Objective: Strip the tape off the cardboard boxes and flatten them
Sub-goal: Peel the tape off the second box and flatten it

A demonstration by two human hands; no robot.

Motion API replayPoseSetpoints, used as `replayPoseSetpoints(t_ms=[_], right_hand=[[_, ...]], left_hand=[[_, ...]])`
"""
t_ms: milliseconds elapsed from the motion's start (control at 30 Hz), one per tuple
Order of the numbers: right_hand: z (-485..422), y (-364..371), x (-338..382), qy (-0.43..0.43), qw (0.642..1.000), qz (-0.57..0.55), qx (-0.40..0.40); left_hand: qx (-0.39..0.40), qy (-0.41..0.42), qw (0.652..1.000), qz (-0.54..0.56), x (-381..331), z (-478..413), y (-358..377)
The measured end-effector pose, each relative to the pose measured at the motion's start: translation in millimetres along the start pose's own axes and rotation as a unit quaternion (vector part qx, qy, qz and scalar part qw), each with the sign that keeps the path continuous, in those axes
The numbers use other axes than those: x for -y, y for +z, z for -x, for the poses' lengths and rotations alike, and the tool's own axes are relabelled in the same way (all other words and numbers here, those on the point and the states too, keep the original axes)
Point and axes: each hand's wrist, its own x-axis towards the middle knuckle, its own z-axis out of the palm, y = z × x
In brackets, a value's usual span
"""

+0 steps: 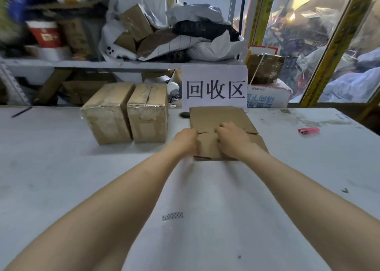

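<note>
Pressing: both hands down on the flattened box (222, 130), on the white table (61, 178) at centre, slightly right.
Near table: bare except a small patterned strip (172, 216), possibly tape, lying well apart from the cardboard.
Step in hand: judged to be the flattening of this box; looks nearly flat already, near edge slightly raised.
Doing it well: weight spread over the fold lines, palms low, flaps squared so no corner springs up; worth checking for leftover tape before letting go, though none clearly shows.
Left hand (186, 140): fingers curled together, knuckles up, touching the left edge of the cardboard near a slit; whether pinching the edge or only pushing, cannot tell.
Right hand (231, 140): fingers bent and close together, resting on top of the cardboard; pressing rather than gripping, by the look of it.
Left of the flat box: two taped boxes (125, 114) standing side by side, touching, still sealed; judged to be next.
Right side: pink lighter (309, 130) lying alone, well apart.
Far edge: white sign (214, 86) upright just behind the flat box.
Beyond: cluttered shelf (102, 63) with bags and more cardboard.
</note>
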Motion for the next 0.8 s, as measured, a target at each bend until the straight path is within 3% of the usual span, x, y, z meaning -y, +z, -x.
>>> replayPoseSetpoints(t_ms=[333, 467, 533, 633, 733, 800], right_hand=[[-17.8, -79.1, 137.9, -0.030, 0.994, -0.100, -0.009], [-60.1, -76.4, 180.3, 0.023, 0.977, -0.205, -0.045], [-85.6, -68.5, 191.7, 0.109, 0.954, -0.273, -0.065], [-114.4, -52.2, 199.6, 0.268, 0.878, -0.392, -0.060], [-121.1, -37.9, 202.5, 0.303, 0.814, -0.495, -0.028], [-111.2, -35.3, 202.5, 0.318, 0.792, -0.520, -0.043]], left_hand=[[-0.054, -0.100, 0.994, 0.002, 108.8, 105.7, -97.9], [-0.077, -0.111, 0.991, 0.022, 143.1, 105.8, -110.4], [-0.075, -0.105, 0.991, 0.022, 153.5, 98.2, -109.8], [-0.068, -0.104, 0.992, 0.026, 164.6, 87.1, -105.8], [-0.076, -0.100, 0.991, 0.044, 173.8, 85.8, -103.9], [-0.081, -0.101, 0.990, 0.061, 178.0, 91.2, -102.6]])
